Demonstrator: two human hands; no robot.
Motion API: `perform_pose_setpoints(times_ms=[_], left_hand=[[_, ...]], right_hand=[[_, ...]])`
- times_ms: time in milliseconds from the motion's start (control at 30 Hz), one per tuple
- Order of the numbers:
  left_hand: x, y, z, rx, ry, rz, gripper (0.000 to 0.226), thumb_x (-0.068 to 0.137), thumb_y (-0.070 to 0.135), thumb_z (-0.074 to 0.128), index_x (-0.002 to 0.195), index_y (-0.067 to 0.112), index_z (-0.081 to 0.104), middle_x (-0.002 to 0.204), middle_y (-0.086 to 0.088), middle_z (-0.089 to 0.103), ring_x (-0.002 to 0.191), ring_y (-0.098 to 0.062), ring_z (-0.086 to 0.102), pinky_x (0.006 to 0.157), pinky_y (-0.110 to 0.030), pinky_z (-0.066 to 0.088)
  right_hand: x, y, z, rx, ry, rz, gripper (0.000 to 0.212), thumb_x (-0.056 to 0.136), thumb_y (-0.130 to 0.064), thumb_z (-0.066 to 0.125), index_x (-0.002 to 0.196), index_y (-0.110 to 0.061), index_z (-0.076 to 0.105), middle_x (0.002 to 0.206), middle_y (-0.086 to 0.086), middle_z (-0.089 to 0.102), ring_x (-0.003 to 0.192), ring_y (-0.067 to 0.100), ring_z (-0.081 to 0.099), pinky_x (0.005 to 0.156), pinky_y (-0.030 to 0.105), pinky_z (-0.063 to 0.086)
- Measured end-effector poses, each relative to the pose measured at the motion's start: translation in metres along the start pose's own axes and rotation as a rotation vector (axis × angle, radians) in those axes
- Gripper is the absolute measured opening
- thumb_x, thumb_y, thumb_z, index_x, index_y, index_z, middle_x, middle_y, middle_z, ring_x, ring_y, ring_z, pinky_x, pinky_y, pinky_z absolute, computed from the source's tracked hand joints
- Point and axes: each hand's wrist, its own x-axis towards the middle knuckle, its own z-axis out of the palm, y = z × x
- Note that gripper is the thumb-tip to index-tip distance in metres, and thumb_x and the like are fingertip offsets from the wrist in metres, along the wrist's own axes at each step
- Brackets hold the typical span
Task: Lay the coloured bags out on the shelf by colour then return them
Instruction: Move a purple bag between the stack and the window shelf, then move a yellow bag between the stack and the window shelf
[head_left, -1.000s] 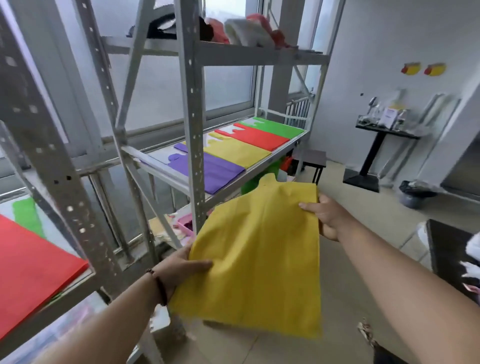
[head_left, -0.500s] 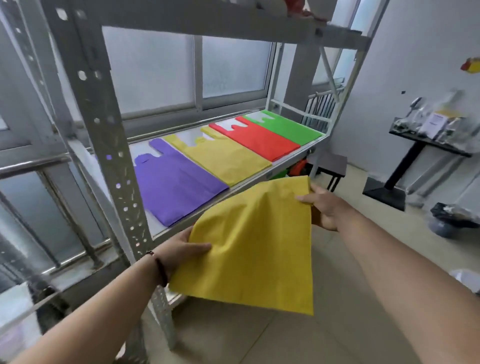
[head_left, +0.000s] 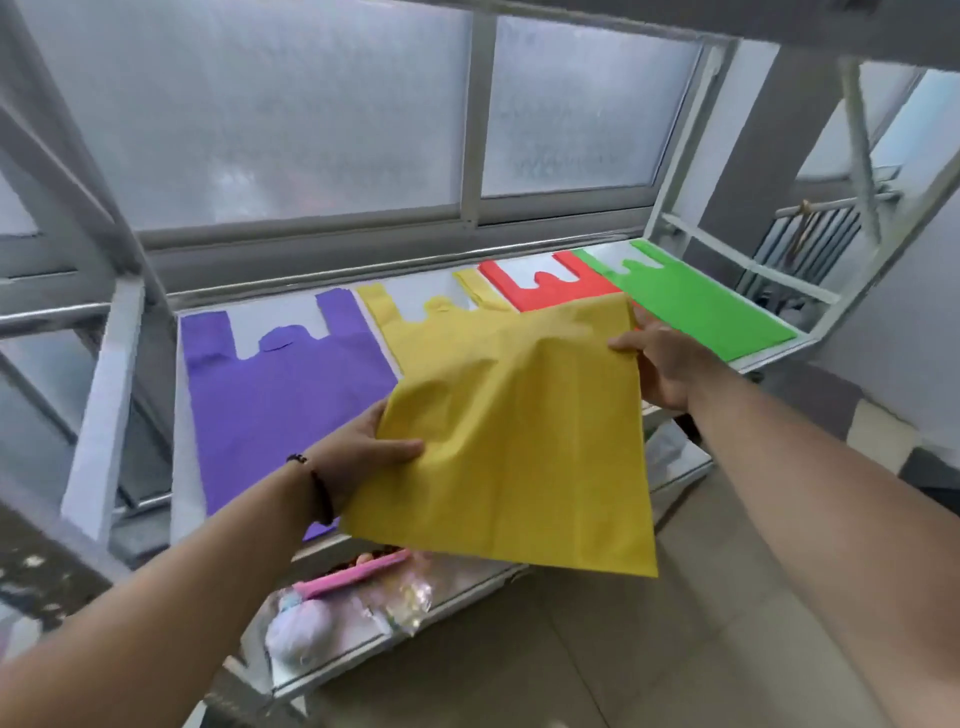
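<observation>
A yellow bag (head_left: 519, 441) hangs flat between my two hands above the front of the shelf (head_left: 810, 340). My left hand (head_left: 363, 457) pinches its left edge, thumb on top. My right hand (head_left: 660, 364) grips its upper right corner. On the shelf lie four bags side by side: a purple bag (head_left: 280, 400) at the left, a second yellow bag (head_left: 426, 332) partly covered by the held one, a red bag (head_left: 540, 286) mostly hidden behind it, and a green bag (head_left: 701, 301) at the right.
Frosted windows stand behind the shelf. A grey upright post (head_left: 104, 395) rises at the left and a slanted brace (head_left: 862, 156) at the right. A lower shelf holds a pink item (head_left: 353, 574) and a pale bundle (head_left: 306, 629). Tiled floor lies at the lower right.
I have come closer to the shelf and both hands have carried the yellow bag forward and up, so it now overlaps the laid yellow and red bags.
</observation>
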Motion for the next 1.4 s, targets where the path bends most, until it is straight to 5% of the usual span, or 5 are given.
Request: perform_pose_setpoints(times_ms=[333, 533, 633, 1033, 1400], left_hand=[[0.071, 0.055, 0.047, -0.154, 0.496, 0.369, 0.040, 0.087, -0.002, 0.053, 0.112, 0.028, 0.055, 0.092, 0.008, 0.071, 0.073, -0.008, 0.071, 0.059, -0.027, 0.059], [0.125, -0.004, 0.057, -0.088, 0.742, -0.087, 0.031, 0.087, 0.014, 0.061, 0.118, 0.007, 0.058, 0.113, -0.013, 0.065, 0.096, -0.027, 0.062, 0.090, -0.042, 0.051], [0.140, -0.025, 0.058, 0.126, 0.916, -0.256, 0.018, 0.087, 0.025, 0.060, 0.077, 0.010, 0.057, 0.076, -0.005, 0.056, 0.071, -0.022, 0.053, 0.060, -0.029, 0.044], [0.142, -0.001, 0.068, 0.393, 1.017, -0.339, 0.007, 0.086, 0.021, 0.058, 0.085, 0.016, 0.053, 0.076, 0.002, 0.045, 0.072, -0.018, 0.049, 0.064, -0.026, 0.036], [-0.034, 0.020, 0.040, 0.667, 1.076, -0.358, 0.037, 0.087, 0.020, 0.058, 0.122, 0.008, 0.056, 0.118, -0.011, 0.062, 0.111, -0.027, 0.057, 0.096, -0.030, 0.042]], right_hand=[[0.171, -0.093, -0.013, 0.023, -0.393, -0.257, 0.045, 0.084, 0.004, 0.035, 0.114, -0.022, 0.057, 0.097, 0.006, 0.069, 0.078, 0.022, 0.069, 0.065, 0.034, 0.058], [0.244, 0.001, -0.014, -0.263, -0.299, 0.099, 0.026, 0.089, 0.004, 0.040, 0.099, -0.014, 0.056, 0.067, 0.005, 0.057, 0.046, 0.013, 0.056, 0.041, 0.017, 0.048], [0.262, 0.051, -0.022, -0.387, -0.182, 0.227, 0.015, 0.089, 0.003, 0.050, 0.090, -0.012, 0.053, 0.071, 0.005, 0.045, 0.057, 0.013, 0.046, 0.033, 0.013, 0.040], [0.248, 0.031, -0.030, -0.741, -0.174, 0.004, 0.054, 0.084, 0.000, 0.060, 0.135, 0.004, 0.042, 0.126, 0.023, 0.055, 0.112, 0.033, 0.057, 0.094, 0.039, 0.050], [0.104, -0.021, 0.107, -1.182, -0.598, -0.596, 0.053, 0.085, -0.013, 0.057, 0.137, -0.010, 0.046, 0.128, 0.010, 0.060, 0.117, 0.026, 0.056, 0.097, 0.031, 0.043]])
